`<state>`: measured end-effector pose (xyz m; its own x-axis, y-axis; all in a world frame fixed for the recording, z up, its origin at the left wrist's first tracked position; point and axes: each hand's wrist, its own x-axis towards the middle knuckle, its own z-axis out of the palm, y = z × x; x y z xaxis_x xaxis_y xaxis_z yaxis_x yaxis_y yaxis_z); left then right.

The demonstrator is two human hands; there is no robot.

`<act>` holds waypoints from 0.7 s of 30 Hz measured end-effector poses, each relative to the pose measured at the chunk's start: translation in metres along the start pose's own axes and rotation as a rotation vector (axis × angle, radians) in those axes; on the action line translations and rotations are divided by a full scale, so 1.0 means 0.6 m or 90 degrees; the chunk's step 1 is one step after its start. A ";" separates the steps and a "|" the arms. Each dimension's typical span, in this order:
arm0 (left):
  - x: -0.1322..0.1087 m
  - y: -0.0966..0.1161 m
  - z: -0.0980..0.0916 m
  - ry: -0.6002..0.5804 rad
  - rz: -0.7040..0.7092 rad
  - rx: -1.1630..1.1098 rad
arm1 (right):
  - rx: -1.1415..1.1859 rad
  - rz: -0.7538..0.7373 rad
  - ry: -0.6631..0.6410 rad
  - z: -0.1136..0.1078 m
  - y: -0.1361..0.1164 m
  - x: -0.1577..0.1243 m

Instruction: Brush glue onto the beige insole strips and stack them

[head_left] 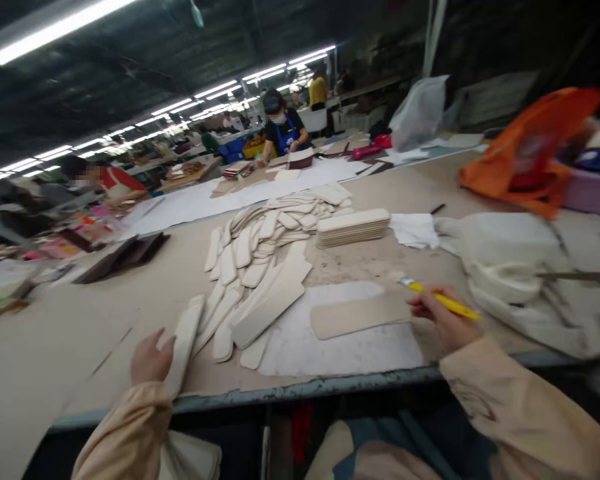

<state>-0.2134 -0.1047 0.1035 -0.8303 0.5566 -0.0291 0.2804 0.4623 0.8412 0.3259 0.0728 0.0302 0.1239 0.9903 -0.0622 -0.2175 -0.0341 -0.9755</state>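
Observation:
My right hand (445, 317) grips a yellow-handled brush (445, 303), its pale tip pointing left. Under the brush, a flat beige strip with rounded corners (355, 317) lies on a whitish sheet (300, 357), its right end near my right fingers. At the left, my left hand (153, 357) is beside a small stack of long cream strips (186, 340), fingers apart and holding nothing I can see. Between the hands spreads a loose heap of similar cream pieces (250, 250). Behind the sheet stands a neat stack of strips (353, 228).
A white cloth (414, 230) and a cream cloth-covered bundle (510, 260) lie at the right, below an orange bag (530, 153). Dark brown pieces (130, 257) sit at the left. Across the table, a person in a blue apron (287, 130) works. The table's front edge (305, 390) is near me.

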 end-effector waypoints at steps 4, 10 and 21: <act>-0.088 0.003 0.126 -0.029 0.457 0.109 | -0.017 -0.070 -0.030 0.008 0.008 -0.007; -0.213 0.030 0.330 -0.332 0.707 0.166 | -0.033 -0.090 0.010 0.001 -0.001 -0.018; -0.159 -0.012 0.424 -0.346 0.783 0.202 | -0.247 -0.266 0.323 -0.194 -0.146 -0.032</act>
<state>-0.0133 0.0145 -0.0372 0.2990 0.8800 0.3691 0.8466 -0.4231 0.3230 0.4555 0.0410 0.0923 0.5713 0.7512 0.3306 0.2888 0.1930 -0.9377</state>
